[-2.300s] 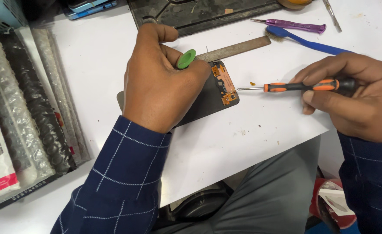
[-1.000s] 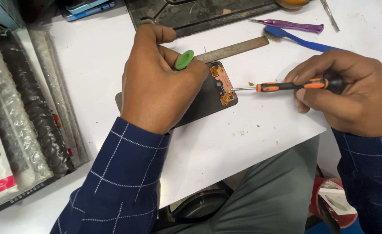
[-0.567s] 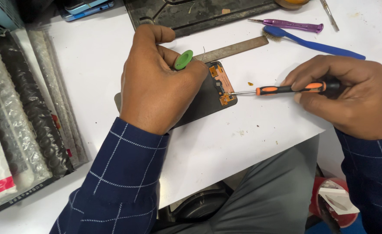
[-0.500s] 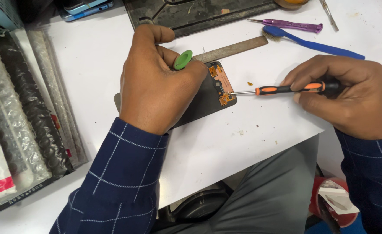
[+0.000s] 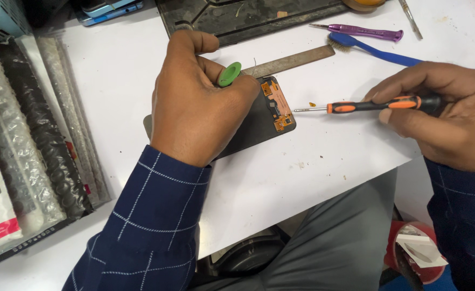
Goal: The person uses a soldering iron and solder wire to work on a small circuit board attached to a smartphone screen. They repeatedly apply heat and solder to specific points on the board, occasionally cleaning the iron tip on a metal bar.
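A dark phone screen panel [image 5: 259, 121] lies face down on the white table [image 5: 313, 161], with orange flex parts at its right end. My left hand [image 5: 197, 102] presses down on the panel and pinches a green plastic pick [image 5: 229, 74] between its fingers. My right hand [image 5: 453, 116] grips an orange and black screwdriver [image 5: 369, 105]. The screwdriver's metal tip points left and hovers just off the panel's right edge, not touching it. A tiny orange scrap [image 5: 313, 104] lies by the tip.
A steel ruler [image 5: 291, 61] lies behind the panel. A purple tool [image 5: 358, 32], a blue brush [image 5: 375, 49] and a dark work mat [image 5: 259, 19] lie at the back. Bubble-wrapped packs [image 5: 38, 134] line the left edge. The table's front edge runs above my lap.
My right hand has drawn the screwdriver to the right, so its tip has left the panel's orange end. My left hand has stayed on the panel.
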Demonstrator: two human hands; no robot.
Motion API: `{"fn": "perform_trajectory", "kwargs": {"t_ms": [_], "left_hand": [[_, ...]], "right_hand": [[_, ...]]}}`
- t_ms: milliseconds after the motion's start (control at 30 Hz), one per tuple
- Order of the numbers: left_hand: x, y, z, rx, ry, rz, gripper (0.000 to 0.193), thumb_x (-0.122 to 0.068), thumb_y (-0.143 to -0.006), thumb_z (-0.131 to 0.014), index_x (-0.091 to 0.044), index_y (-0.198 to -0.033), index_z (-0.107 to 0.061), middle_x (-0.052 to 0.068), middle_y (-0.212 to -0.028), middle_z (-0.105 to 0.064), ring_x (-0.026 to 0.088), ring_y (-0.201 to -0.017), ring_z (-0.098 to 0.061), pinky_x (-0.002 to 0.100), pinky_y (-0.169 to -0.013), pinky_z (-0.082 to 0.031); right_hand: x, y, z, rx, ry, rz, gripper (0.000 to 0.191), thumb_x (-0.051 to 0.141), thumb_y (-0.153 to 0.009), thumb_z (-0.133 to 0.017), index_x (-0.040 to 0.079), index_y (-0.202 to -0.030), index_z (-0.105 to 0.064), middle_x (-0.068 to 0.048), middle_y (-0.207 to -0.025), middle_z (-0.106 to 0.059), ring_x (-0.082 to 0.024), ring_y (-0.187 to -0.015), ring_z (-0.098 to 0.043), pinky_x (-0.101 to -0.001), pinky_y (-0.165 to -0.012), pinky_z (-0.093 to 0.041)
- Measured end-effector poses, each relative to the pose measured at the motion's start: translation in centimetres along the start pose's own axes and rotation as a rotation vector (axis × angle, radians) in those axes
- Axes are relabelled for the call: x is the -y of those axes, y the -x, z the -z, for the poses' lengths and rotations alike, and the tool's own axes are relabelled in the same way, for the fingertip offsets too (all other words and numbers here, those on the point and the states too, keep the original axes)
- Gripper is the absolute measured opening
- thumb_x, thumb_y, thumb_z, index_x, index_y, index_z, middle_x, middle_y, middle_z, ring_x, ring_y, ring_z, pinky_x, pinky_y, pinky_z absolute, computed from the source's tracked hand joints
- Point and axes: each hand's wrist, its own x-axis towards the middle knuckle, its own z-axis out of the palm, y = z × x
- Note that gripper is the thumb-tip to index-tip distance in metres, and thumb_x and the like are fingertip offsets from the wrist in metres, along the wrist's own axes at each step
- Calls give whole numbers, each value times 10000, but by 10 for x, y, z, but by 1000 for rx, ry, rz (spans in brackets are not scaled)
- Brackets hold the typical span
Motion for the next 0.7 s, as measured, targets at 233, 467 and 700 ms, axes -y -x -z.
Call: {"fn": "perform_trajectory", "kwargs": {"t_ms": [233, 467, 700], "left_hand": [[0, 1, 0, 5, -1, 12, 602, -163, -727, -766, 12, -1256, -540, 39, -795, -712, 128, -684, -727, 286, -633, -593], [-1, 0, -1, 9, -15, 14, 599, -158, -732, -762, 12, -1260, -536, 42, -789, -709, 123, -670, -728, 277, -623, -601], [-1, 0, -1, 12, -16, 14, 596, -161, -737, -758, 8, -1262, -535, 39, -784, -712, 124, -668, -730, 277, -626, -602]], "right_hand": [[-2, 0, -10, -19, -84, 211, 191, -56, -838, -657, -24, -1022, -697, -171, -1026, -750, -167, -872, -724, -285, -780, -583], [-4, 0, -13, -28, -97, 237, 187, -65, -835, -672, -25, -1015, -706, -179, -990, -751, -179, -847, -725, -288, -814, -585], [-3, 1, -7, -30, -63, 178, 176, -65, -838, -655, -32, -1007, -691, -181, -1068, -742, -209, -939, -742, -306, -850, -601]]}}
